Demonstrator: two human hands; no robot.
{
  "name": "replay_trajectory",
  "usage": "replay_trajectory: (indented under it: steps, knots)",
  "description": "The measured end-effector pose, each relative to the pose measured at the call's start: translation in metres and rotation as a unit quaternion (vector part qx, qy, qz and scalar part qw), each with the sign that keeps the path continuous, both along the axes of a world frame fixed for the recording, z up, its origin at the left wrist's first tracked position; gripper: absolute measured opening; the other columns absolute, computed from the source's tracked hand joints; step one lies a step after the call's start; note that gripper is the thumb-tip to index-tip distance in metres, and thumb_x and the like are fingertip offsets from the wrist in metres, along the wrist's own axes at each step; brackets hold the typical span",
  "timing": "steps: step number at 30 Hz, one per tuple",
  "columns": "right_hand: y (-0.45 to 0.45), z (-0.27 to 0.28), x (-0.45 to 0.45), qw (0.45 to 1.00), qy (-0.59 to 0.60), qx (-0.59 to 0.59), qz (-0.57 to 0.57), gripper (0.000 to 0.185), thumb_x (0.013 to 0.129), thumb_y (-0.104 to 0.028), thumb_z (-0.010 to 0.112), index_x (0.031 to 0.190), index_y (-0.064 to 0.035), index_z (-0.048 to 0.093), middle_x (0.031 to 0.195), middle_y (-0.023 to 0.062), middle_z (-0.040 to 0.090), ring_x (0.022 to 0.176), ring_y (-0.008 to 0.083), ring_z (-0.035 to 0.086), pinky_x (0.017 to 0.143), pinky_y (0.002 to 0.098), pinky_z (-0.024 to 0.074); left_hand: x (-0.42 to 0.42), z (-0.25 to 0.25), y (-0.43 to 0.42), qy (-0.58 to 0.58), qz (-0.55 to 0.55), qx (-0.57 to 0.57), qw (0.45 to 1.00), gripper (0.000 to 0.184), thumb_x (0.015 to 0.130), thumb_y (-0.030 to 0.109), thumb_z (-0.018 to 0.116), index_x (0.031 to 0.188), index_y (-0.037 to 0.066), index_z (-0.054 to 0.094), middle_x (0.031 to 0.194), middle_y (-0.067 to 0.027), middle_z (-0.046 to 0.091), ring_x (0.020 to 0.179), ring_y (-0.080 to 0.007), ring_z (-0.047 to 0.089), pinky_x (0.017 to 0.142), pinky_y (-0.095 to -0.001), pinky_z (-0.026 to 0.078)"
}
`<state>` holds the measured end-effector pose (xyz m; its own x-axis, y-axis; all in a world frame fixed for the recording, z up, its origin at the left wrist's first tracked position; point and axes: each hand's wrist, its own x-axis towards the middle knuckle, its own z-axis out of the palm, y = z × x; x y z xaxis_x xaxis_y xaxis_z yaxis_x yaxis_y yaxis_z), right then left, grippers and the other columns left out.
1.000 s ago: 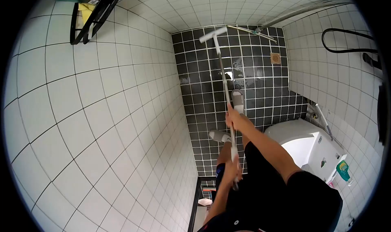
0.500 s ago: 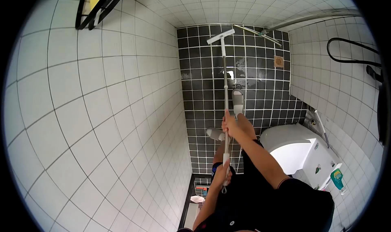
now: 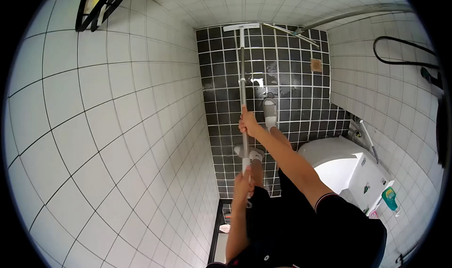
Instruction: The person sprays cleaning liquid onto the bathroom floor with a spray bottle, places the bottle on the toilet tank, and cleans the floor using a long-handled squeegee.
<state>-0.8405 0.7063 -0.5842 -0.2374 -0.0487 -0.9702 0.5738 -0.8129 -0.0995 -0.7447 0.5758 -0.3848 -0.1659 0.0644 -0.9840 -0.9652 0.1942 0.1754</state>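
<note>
1. We see the long-handled wiper point(image 3: 243, 94) running nearly upright through the middle of the frame, from the top centre down to the lower centre.
2. Its white head point(image 3: 241, 27) lies crosswise at the top centre, on the dark tiled floor point(image 3: 221, 110), close along the foot of the far wall.
3. We find the right hand point(image 3: 247, 122) near the centre of the frame, fingers curled around the metal pole, its arm slanting up from the lower right.
4. Below it, in the lower centre, the left hand point(image 3: 244, 184) is wrapped around the white grip close to the lower end; we see both hands closed on the same shaft, well apart from each other.
5. Beside the pole we notice two grey slippers: one point(image 3: 270, 109) just right of the upper hand, the other point(image 3: 240, 151) partly behind the shaft, between the hands.
6. Wet, shiny patches show on the tiles right of the pole, above the first slipper.
7. Right of the white head, we see a second pole point(image 3: 353, 16) slanting across the upper right, with a thin bar at its foot; below that bar is a tan drain cover point(image 3: 316, 65).
8. A rounded white fixture point(image 3: 325, 150) stands in the lower right, with a green packet point(image 3: 389, 198) near the frame's right edge.
</note>
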Motion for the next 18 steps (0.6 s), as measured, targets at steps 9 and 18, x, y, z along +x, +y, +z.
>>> replay_trajectory:
  steps: [9, 18]
  knots:
    - [-0.052, -0.005, -0.031, 1.0, 0.016, 0.015, -0.02, 0.056, 0.088, -0.063, 0.046, 0.068, -0.0122, 0.034, 0.05, -0.0021, 0.028, 0.036, 0.0093, 0.027, 0.032, 0.0262, 0.0208, -0.046, 0.002, -0.053, 0.016, -0.042, -0.048, 0.998, 0.041, 0.091, 0.048, 0.053, 0.086, 0.008, 0.051, 0.054, 0.0049, 0.039, 0.039, -0.002, 0.033, 0.033, -0.0191, 0.024]
    - [-0.075, 0.004, -0.034, 0.999, 0.008, 0.037, -0.033, 0.058, 0.092, -0.058, 0.04, 0.066, -0.0058, 0.038, 0.05, 0.0048, 0.038, 0.034, 0.0145, 0.037, 0.028, 0.0304, 0.0307, -0.053, 0.013, -0.072, 0.019, -0.082, -0.076, 0.993, 0.043, 0.09, 0.05, 0.054, 0.087, 0.008, 0.05, 0.054, 0.0047, 0.041, 0.039, -0.002, 0.035, 0.033, -0.0186, 0.024]
